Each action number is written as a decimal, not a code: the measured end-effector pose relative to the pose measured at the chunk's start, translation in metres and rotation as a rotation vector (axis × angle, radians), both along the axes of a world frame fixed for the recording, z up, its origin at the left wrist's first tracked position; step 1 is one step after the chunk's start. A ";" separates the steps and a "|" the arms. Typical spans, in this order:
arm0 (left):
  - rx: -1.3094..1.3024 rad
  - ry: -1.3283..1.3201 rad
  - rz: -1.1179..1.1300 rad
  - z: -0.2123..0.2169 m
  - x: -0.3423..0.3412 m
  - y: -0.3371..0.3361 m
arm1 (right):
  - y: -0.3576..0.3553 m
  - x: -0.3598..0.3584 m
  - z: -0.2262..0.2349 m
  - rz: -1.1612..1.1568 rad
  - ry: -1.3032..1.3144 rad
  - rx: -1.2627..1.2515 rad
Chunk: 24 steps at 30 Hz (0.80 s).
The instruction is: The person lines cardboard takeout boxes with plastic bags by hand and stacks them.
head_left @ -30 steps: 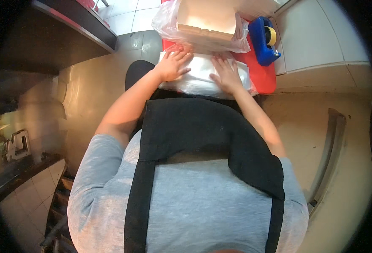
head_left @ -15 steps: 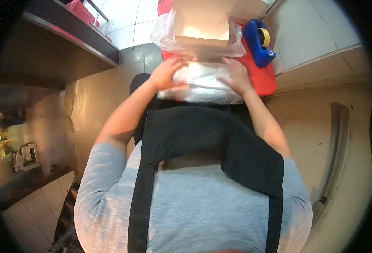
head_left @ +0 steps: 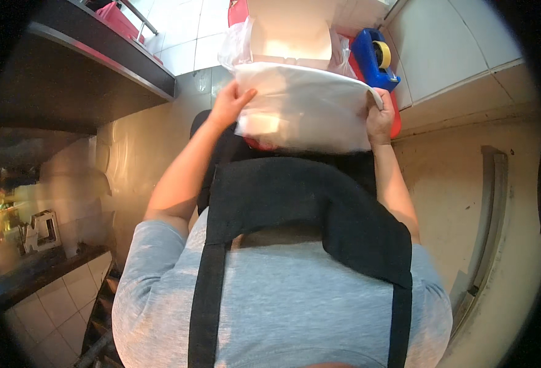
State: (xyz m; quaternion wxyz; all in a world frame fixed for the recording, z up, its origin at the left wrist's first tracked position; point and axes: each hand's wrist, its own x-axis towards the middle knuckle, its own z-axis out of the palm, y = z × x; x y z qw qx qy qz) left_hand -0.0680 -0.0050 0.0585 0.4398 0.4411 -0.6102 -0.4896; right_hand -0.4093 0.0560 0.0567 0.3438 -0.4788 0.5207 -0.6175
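Item, principal: one white sheet (head_left: 307,104), thin and partly see-through, bag or single layer not determinable. It is held spread between both hands, above the lap and on the near side of an open carton. Its far edge is raised; a bright reflection is borne at its near left.

Left hand (head_left: 226,107): placed at the sheet's left edge. The edge is pinched, the thumb being laid over the face; the other fingers are partly hidden.

Right hand (head_left: 381,119): placed at the right edge. The fingers are curled and clamped on the sheet's far right corner.

Surroundings: the open carton (head_left: 290,43), pale inside, is set at the far centre, with a clear plastic bag (head_left: 236,48) spread about its sides. A red surface (head_left: 238,13) is partly seen beneath. To the right of the carton, a blue tape dispenser (head_left: 371,64) is placed, fitted with a yellow tape roll (head_left: 382,55).

Clothing: a black apron (head_left: 270,190) is worn over a grey shirt (head_left: 307,300). A dark counter (head_left: 86,80) is seen at the far left.
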 end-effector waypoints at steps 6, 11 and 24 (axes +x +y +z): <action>0.014 0.196 0.125 -0.026 -0.005 0.012 | -0.024 0.006 0.035 -0.242 0.309 0.068; 0.140 -0.515 0.360 -0.057 0.008 0.000 | -0.039 0.025 0.004 -0.238 0.831 -0.185; -0.627 -0.718 -0.050 -0.016 -0.008 0.015 | -0.028 0.062 -0.066 0.346 1.385 0.168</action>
